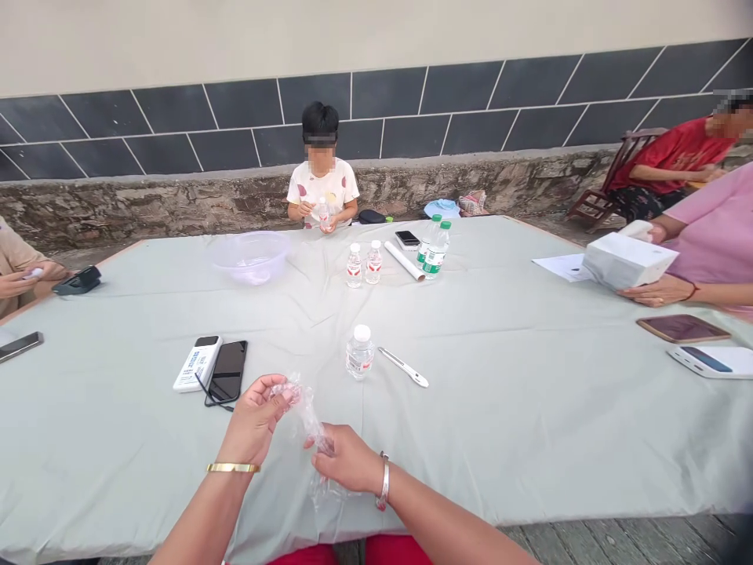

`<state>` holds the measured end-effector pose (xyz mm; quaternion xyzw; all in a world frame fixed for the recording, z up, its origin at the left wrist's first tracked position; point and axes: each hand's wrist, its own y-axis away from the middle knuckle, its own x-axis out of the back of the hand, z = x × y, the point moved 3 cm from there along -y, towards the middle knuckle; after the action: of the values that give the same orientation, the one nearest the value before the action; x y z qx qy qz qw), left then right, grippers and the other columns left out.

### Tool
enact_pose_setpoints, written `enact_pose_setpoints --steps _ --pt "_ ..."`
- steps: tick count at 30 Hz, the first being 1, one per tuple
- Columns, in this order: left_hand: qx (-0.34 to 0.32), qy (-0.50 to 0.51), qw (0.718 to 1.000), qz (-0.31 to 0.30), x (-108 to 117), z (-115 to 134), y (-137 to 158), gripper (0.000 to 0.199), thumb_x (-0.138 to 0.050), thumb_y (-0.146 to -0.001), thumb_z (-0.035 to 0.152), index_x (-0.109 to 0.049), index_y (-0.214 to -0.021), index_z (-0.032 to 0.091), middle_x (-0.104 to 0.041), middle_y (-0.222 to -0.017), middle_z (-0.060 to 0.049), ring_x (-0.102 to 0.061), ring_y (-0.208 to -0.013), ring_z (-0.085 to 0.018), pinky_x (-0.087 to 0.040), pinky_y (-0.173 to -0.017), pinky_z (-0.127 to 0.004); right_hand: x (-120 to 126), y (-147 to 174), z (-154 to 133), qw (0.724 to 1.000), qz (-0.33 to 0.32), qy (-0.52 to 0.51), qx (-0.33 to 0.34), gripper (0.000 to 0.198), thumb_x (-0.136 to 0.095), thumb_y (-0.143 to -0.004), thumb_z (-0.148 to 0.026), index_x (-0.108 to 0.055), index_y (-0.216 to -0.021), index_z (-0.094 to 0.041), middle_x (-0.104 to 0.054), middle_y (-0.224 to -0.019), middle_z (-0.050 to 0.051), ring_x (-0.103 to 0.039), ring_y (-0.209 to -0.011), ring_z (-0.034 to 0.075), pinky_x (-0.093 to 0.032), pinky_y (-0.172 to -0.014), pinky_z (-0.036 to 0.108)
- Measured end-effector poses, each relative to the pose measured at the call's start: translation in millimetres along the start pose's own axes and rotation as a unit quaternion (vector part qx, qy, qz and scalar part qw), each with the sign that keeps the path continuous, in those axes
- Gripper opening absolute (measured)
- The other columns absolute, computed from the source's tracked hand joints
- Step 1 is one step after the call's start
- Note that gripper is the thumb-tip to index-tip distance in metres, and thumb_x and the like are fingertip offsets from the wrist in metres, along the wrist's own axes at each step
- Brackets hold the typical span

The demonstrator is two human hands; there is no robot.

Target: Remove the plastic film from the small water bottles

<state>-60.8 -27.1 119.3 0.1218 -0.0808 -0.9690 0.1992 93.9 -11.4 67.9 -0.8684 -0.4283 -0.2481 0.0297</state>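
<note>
A crumpled piece of clear plastic film [308, 412] stretches between my two hands above the near edge of the table. My left hand [262, 416] pinches its upper left end between thumb and fingers. Lower and to the right, my right hand [347, 459] is closed round the other end, with loose film hanging below it. Just beyond my hands stands a small clear bottle [360, 357] with a white cap, upright. Beside that bottle lies a white utility knife [403, 366]. Left of my left hand are a white power bank [198, 365] and a black phone [228, 370], with a short cable.
Farther back are a translucent purple basin [252, 255], two small bottles [363, 265], a white roll [405, 260] and two green-capped bottles [434, 249]. A person opposite holds a bottle [323, 215]. At right, another person's hands hold a white box [629, 259]; phones lie nearby.
</note>
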Motion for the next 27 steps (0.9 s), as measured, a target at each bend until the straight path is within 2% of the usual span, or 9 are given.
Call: enact_pose_setpoints --steps 3,7,10,12,15,17,20,23,27 --pt "-0.082 -0.155 0.981 0.084 7.2 -14.4 -6.6 0.036 -0.071 -0.06 0.04 -0.061 -0.086 0.018 -0.064 -0.08 -0.004 -0.06 -0.075 -0.017 -0.047 -0.072 -0.031 1.1 5.5 -3.1 0.992 0.013 0.124 0.022 0.012 -0.049 -0.079 -0.021 -0.059 -0.086 -0.019 -0.06 -0.069 -0.001 -0.055 -0.061 0.013 -0.038 -0.062 0.024" --pt "-0.142 -0.354 0.924 -0.027 -4.9 -20.5 0.1 0.031 -0.056 -0.074 0.047 -0.065 -0.087 0.021 -0.065 -0.08 -0.005 -0.058 -0.077 -0.019 -0.045 -0.07 -0.03 29.5 8.9 -15.1 0.981 0.096 0.149 0.08 0.015 -0.053 -0.079 -0.023 -0.058 -0.093 -0.021 -0.064 -0.084 0.002 -0.057 -0.075 0.016 -0.039 -0.075 0.029" --pt "-0.054 -0.278 0.948 -0.146 -16.1 -20.0 8.4 0.037 -0.045 -0.081 0.052 -0.062 -0.078 0.019 -0.056 -0.062 0.0 -0.05 -0.059 -0.013 -0.041 -0.058 -0.025 52.8 4.1 -13.3 0.967 0.246 0.01 0.064 0.017 -0.059 -0.077 -0.031 -0.058 -0.092 -0.022 -0.061 -0.09 0.002 -0.055 -0.079 0.016 -0.042 -0.073 0.028" --pt "0.008 -0.138 0.977 -0.164 -22.8 -19.2 11.5 0.035 -0.051 -0.08 0.052 -0.058 -0.078 0.018 -0.051 -0.061 0.003 -0.046 -0.055 -0.01 -0.039 -0.054 -0.022 53.8 -1.5 -7.2 0.952 0.292 -0.084 0.039 0.022 -0.062 -0.074 -0.041 -0.058 -0.082 -0.021 -0.058 -0.083 0.002 -0.053 -0.074 0.015 -0.044 -0.069 0.027" --pt "0.03 0.038 0.995 -0.089 -29.3 -23.9 10.2 0.033 -0.065 -0.07 0.047 -0.054 -0.081 0.018 -0.055 -0.07 0.002 -0.051 -0.06 -0.009 -0.042 -0.058 -0.022 35.7 -8.3 0.4 0.939 0.256 -0.231 0.014 0.032 -0.054 -0.078 -0.052 -0.059 -0.083 -0.02 -0.059 -0.08 0.002 -0.054 -0.075 0.016 -0.046 -0.069 0.029" --pt "0.01 0.05 0.998 -0.047 -32.5 -31.2 9.5 0.034 -0.067 -0.068 0.046 -0.056 -0.081 0.017 -0.058 -0.076 -0.001 -0.055 -0.067 -0.012 -0.045 -0.065 -0.026 21.2 -8.2 2.1 0.919 0.203 -0.338 0.002 0.038 -0.048 -0.081 -0.055 -0.061 -0.094 -0.021 -0.061 -0.09 0.004 -0.056 -0.085 0.017 -0.048 -0.073 0.031" --pt "-0.07 -0.109 0.991 -0.008 -36.3 -39.5 14.2 0.03 -0.064 -0.069 0.046 -0.063 -0.08 0.018 -0.061 -0.085 -0.006 -0.057 -0.084 -0.019 -0.046 -0.079 -0.034 10.0 -2.6 -1.1 0.871 0.139 -0.47 -0.011 0.044 -0.048 -0.081 -0.055 -0.057 -0.111 -0.024 -0.06 -0.109 0.006 -0.055 -0.101 0.02 -0.048 -0.083 0.035" --pt "-0.183 -0.279 0.942 0.036 -39.3 -40.7 24.2 0.025 -0.062 -0.071 0.042 -0.069 -0.082 0.021 -0.056 -0.111 -0.011 -0.048 -0.11 -0.028 -0.039 -0.094 -0.044 11.8 4.0 -7.6 0.839 0.097 -0.535 -0.011 0.051 -0.046 -0.082 -0.054 -0.047 -0.127 -0.028 -0.057 -0.12 0.006 -0.054 -0.108 0.02 -0.044 -0.091 0.039" --pt "-0.182 -0.276 0.944 -0.016 -37.1 -45.8 22.9 0.026 -0.057 -0.076 0.042 -0.07 -0.087 0.023 -0.059 -0.114 -0.01 -0.052 -0.108 -0.027 -0.044 -0.091 -0.042 25.1 11.7 -4.1 0.881 0.057 -0.47 0.007 0.054 -0.041 -0.086 -0.054 -0.041 -0.134 -0.028 -0.055 -0.123 0.006 -0.052 -0.112 0.02 -0.042 -0.094 0.041"
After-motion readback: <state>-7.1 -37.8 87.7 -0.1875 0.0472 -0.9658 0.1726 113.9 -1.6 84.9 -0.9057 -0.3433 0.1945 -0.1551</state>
